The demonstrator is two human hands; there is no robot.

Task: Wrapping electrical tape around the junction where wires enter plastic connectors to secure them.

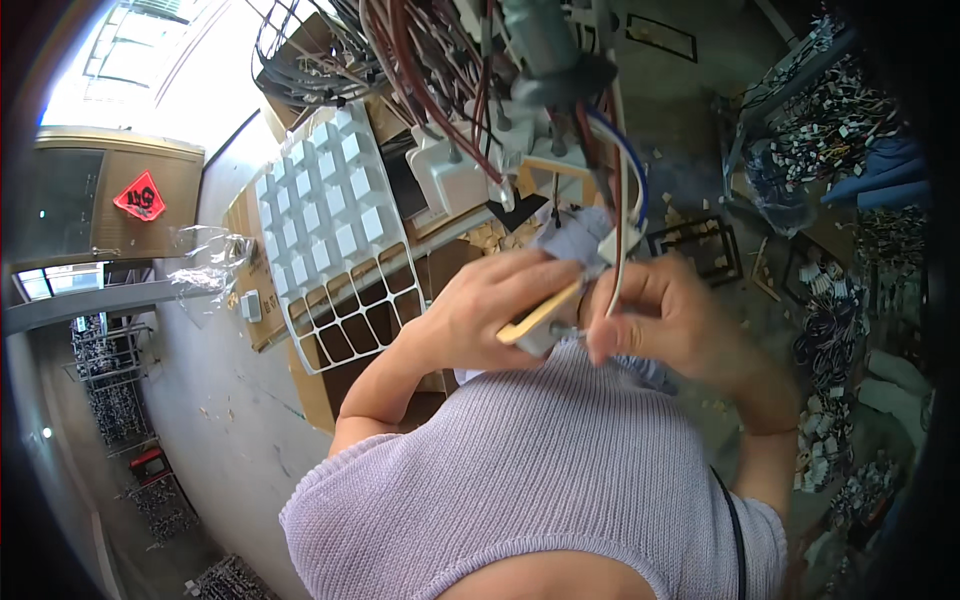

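Yellow-edged block [543, 318], long axis slanting up rightward, in left hand [486, 308].

Bright daylight fills a window [130, 52] near the brown panel [172, 168] bearing a red paper diamond [139, 196]; grey floor [215, 370] lies beside the panel.

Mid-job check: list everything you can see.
Block: one, white-yellow, centre
Tray: one, white, left of centre
Small boxes: many, pale grey, on tray
Cables: many, black and brown, top
Cylinder: one, grey-green, top centre
Sign: one, red, far left
Plastic film: some, clear, left
Frames: several, black, floor
Wire piles: several, black-white, right
Sleeveless top: one, lilac, bottom centre
Left hand: one, bare, gripping block
Right hand: one, bare, beside block
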